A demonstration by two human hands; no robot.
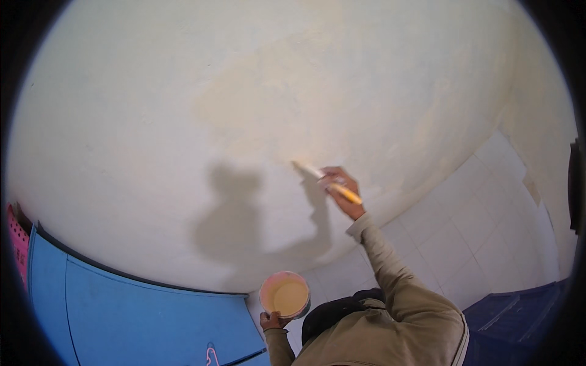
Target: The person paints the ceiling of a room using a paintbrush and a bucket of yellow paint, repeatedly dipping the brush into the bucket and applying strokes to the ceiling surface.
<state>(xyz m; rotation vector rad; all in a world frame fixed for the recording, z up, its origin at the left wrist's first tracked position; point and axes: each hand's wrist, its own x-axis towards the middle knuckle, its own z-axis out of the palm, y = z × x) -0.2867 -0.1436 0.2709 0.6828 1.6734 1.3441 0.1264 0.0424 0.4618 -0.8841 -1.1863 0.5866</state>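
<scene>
My right hand (342, 185) is closed round a paintbrush (348, 194) with a yellow-orange handle end. The brush tip meets or nearly meets the wall (152, 122), at the lower edge of a cream paint patch (262, 97). Lower down, my left hand (274, 321) grips the side of a small round paint bucket (267, 288), its fingers partly hidden behind it. Cream paint (290, 297) lies inside, and pinkish smears coat the inner wall of the bucket.
A blue cabinet (152, 317) stands at the lower left, with a pink hanger (211, 355) on it and a pink perforated item (19, 250) beyond. Pale tiles (452, 226) cover the lower wall at right. Something dark blue (519, 323) sits at lower right. My shadow falls on the wall.
</scene>
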